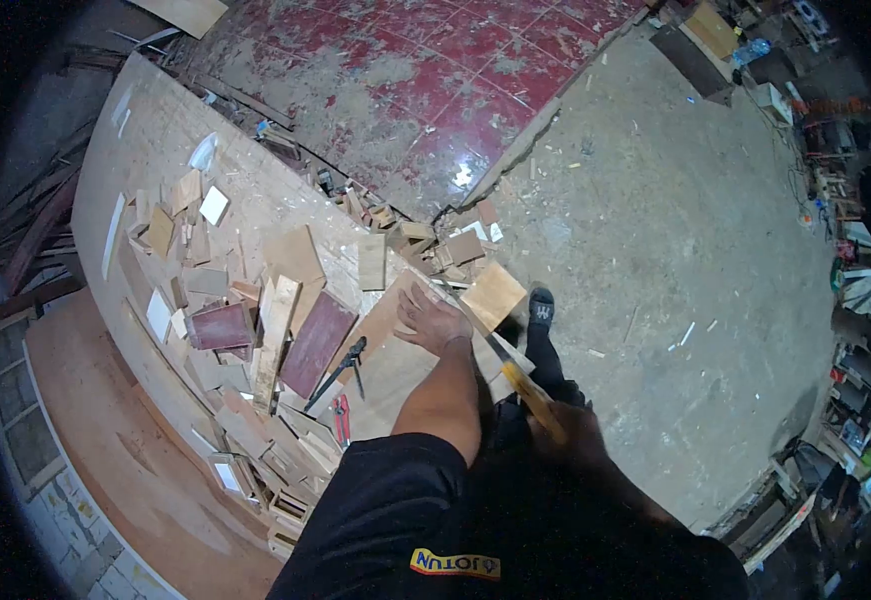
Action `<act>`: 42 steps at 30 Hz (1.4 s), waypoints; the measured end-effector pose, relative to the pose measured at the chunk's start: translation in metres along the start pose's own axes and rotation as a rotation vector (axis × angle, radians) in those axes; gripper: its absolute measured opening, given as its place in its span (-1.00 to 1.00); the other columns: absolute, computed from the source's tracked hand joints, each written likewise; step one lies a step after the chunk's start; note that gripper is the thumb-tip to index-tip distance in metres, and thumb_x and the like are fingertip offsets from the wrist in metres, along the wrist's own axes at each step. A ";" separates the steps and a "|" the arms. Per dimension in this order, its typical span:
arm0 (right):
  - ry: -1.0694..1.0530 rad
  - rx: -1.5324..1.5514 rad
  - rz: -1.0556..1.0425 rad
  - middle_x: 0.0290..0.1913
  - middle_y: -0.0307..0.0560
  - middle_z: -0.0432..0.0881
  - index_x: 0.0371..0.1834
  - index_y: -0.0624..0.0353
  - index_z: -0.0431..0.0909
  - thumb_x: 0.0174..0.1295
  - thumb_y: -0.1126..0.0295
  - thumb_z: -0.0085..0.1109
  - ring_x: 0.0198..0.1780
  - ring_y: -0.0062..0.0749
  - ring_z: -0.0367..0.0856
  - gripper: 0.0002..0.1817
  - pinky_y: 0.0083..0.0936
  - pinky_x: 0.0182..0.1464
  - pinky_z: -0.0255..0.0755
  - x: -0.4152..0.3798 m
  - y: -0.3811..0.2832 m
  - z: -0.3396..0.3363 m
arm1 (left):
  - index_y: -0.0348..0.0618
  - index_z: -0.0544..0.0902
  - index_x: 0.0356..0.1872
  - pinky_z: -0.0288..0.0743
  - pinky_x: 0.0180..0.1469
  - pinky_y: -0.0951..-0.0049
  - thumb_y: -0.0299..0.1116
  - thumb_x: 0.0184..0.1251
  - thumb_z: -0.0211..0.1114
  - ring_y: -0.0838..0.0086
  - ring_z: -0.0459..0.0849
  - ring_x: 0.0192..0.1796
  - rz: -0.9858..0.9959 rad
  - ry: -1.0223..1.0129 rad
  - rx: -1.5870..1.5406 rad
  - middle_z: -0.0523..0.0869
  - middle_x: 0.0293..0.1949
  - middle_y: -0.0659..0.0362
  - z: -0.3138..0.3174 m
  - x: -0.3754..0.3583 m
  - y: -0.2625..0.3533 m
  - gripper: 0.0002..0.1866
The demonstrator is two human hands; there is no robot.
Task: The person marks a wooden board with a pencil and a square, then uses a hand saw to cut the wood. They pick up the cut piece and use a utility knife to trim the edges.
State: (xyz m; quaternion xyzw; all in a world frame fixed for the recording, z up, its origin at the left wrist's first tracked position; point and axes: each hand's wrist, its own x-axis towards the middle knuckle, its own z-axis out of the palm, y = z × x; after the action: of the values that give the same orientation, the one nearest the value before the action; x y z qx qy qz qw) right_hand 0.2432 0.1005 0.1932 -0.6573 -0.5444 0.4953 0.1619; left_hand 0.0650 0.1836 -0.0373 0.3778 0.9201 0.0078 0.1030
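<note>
My left hand [431, 318] presses flat on a light brown board [380, 318] near the workbench's edge, fingers spread. In my right hand [573, 432] is a yellow-handled tool [527, 388] with a narrow dark metal part pointing up toward the board's edge. That metal part is partly blurred, and I cannot tell its exact kind. A square pale wood block [494, 296] is just right of my left hand, beyond the tool. Left of my forearm lie a black bar clamp [339, 374] and red-handled pliers [342, 418].
Wood offcuts [277, 325] and two dark red panels [318, 343] crowd the workbench [255, 215]. Scraps pile at its corner [455, 250]. My shoe [541, 306] stands on the concrete floor [675, 270]. Red tiles [435, 75] lie ahead; clutter [850, 400] lines the right side.
</note>
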 end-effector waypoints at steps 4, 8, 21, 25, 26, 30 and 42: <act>-0.048 -0.134 0.043 -0.50 0.16 0.63 -0.44 0.19 0.59 0.14 0.28 0.30 -0.41 0.16 0.66 -0.80 -0.10 -0.35 0.54 0.016 0.011 0.012 | 0.13 0.28 0.45 -0.36 0.52 -0.28 -0.22 0.31 0.15 0.24 0.04 0.57 -0.004 -0.007 -0.010 0.13 0.54 0.15 -0.002 0.004 0.000 -0.36; 0.068 -0.118 -0.187 -0.52 0.22 0.60 -0.44 0.21 0.58 0.13 0.29 0.31 -0.40 0.22 0.64 -0.79 -0.10 -0.37 0.53 0.075 0.015 0.062 | 0.14 0.28 0.45 -0.39 0.52 -0.28 -0.22 0.31 0.14 0.23 0.05 0.57 -0.022 -0.051 -0.019 0.14 0.54 0.16 -0.002 0.007 0.001 -0.36; -0.040 -0.233 -0.091 -0.47 0.19 0.65 -0.44 0.24 0.60 0.13 0.30 0.30 -0.36 0.13 0.70 -0.79 -0.11 -0.31 0.58 0.050 0.014 0.048 | 0.14 0.26 0.47 -0.39 0.51 -0.31 -0.18 0.36 0.09 0.23 0.04 0.57 -0.016 -0.046 -0.013 0.10 0.55 0.15 0.004 0.008 -0.004 -0.37; 0.027 -0.152 -0.194 -0.48 0.19 0.64 -0.45 0.22 0.58 0.17 0.33 0.28 -0.37 0.15 0.68 -0.82 -0.09 -0.36 0.55 0.068 0.021 0.063 | 0.14 0.27 0.47 -0.38 0.51 -0.31 -0.19 0.38 0.07 0.24 0.04 0.57 0.014 -0.002 -0.008 0.11 0.55 0.14 0.004 0.005 -0.004 -0.39; 0.035 -0.155 -0.186 -0.48 0.19 0.64 -0.45 0.22 0.58 0.17 0.33 0.28 -0.37 0.15 0.68 -0.82 -0.09 -0.36 0.55 0.056 0.035 0.058 | 0.14 0.27 0.47 -0.38 0.51 -0.31 -0.19 0.38 0.07 0.24 0.04 0.57 0.024 -0.008 -0.012 0.11 0.55 0.14 0.001 0.003 -0.003 -0.39; -0.038 -0.093 -0.140 -0.49 0.13 0.63 -0.35 0.19 0.57 0.14 0.34 0.33 -0.40 0.14 0.68 -0.82 -0.11 -0.40 0.54 0.012 0.005 0.012 | 0.11 0.26 0.47 -0.38 0.51 -0.30 -0.21 0.41 0.05 0.22 0.04 0.57 -0.024 -0.068 -0.011 0.12 0.54 0.13 -0.010 0.002 0.002 -0.41; 0.041 -0.089 -0.200 -0.43 0.15 0.67 -0.34 0.16 0.59 0.13 0.30 0.25 -0.36 0.12 0.70 -0.83 -0.07 -0.27 0.60 0.053 0.039 0.070 | 0.15 0.29 0.45 -0.34 0.51 -0.31 -0.21 0.36 0.12 0.23 0.06 0.56 0.004 -0.024 -0.030 0.13 0.54 0.13 0.004 0.003 -0.005 -0.39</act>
State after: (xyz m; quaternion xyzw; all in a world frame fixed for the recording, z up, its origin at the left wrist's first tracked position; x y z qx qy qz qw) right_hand 0.2028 0.1107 0.1069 -0.6161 -0.6253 0.4385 0.1925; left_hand 0.0601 0.1817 -0.0423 0.3780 0.9179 0.0175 0.1198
